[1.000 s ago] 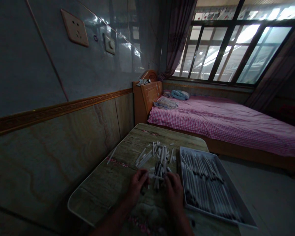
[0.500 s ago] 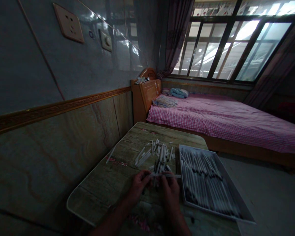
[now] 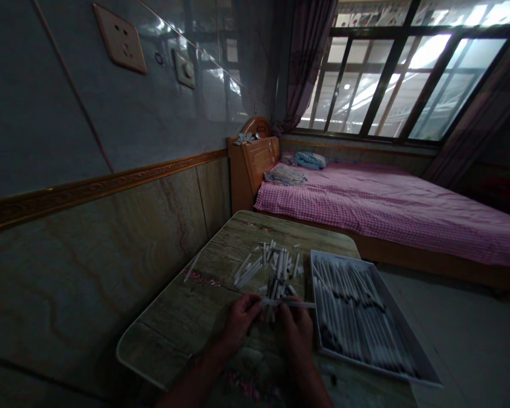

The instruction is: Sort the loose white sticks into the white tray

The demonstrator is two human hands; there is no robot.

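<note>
Between my two hands lies a slim whitish pen (image 3: 302,305), held crosswise above the table. My left hand (image 3: 240,318) pinches its left end with thumb and fingers. My right hand (image 3: 296,327) grips it farther along, and its right end points toward the box. Just beyond my fingers is a loose heap of white pen parts (image 3: 283,264), some with dark pieces among them. A shallow white box (image 3: 408,326) to the right holds rows of long whitish pens with dark ends. Dim light and blur hide the fine detail at my fingertips.
The wood-patterned table (image 3: 161,334) has rounded corners and stands close to the tiled wall (image 3: 161,226). One white stick (image 3: 191,267) lies apart near its left edge. Behind is a bed (image 3: 365,204) with a pink checked sheet. The box overhangs the table's right side.
Both hands keep the pen in nearly the same place; my right hand has shifted very slightly. The heap and the box look unchanged.
</note>
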